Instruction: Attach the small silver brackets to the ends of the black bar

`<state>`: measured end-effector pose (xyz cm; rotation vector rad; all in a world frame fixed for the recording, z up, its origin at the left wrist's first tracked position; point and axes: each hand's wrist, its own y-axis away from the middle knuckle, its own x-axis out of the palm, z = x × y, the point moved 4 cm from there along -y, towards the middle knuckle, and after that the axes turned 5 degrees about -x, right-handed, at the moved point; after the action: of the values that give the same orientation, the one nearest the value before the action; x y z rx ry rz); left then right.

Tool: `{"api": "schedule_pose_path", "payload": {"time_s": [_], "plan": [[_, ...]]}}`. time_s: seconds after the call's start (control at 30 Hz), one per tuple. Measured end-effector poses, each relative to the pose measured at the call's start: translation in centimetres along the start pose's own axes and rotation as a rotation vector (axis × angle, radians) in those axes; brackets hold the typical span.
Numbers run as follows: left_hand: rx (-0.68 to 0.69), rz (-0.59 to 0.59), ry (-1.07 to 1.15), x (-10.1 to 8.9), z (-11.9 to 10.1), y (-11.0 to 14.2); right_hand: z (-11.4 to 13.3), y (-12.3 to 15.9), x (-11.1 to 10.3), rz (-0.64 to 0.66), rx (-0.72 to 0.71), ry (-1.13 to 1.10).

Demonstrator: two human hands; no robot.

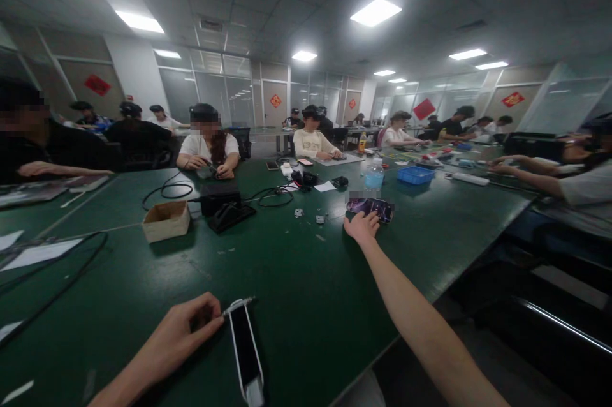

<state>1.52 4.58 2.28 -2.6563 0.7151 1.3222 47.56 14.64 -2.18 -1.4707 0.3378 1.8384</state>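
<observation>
My left hand [184, 333] is low on the left, thumb and fingers pinched together on one end of a thin metal rod [246, 300]. This rod crosses the top end of a long, narrow device [247, 346] with a white frame and dark face, which lies on the green table. What the rod belongs to is too small to tell. Farther off, my right hand [364, 227] reaches out with fingers apart, their tips on the lower edge of a phone [382, 211] with a lit purple screen. The phone's left part is partly covered by my fingers.
The green table [296, 273] carries an open cardboard box [166, 222], a black stand-like device [222, 203] with cables, two small metal pieces [320, 219], a bottle of blue liquid [373, 175] and a blue basket [415, 175]. Several people sit around it. Its right edge slants past my right forearm.
</observation>
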Motion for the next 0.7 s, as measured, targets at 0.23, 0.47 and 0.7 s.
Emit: {"api": "schedule_pose_path", "payload": {"time_s": [0.23, 0.47, 0.7], "plan": [[0.010, -0.018, 0.008, 0.1, 0.2, -0.1, -0.4, -0.5, 0.2, -0.018, 0.004, 0.002], [0.006, 0.012, -0.008, 0.2, 0.6, -0.4, -0.3, -0.6, 0.0, -0.033, -0.005, 0.000], [-0.005, 0.022, 0.000, 0.4, 1.1, -0.5, -0.3, -0.7, -0.1, -0.034, -0.012, -0.003]]}}
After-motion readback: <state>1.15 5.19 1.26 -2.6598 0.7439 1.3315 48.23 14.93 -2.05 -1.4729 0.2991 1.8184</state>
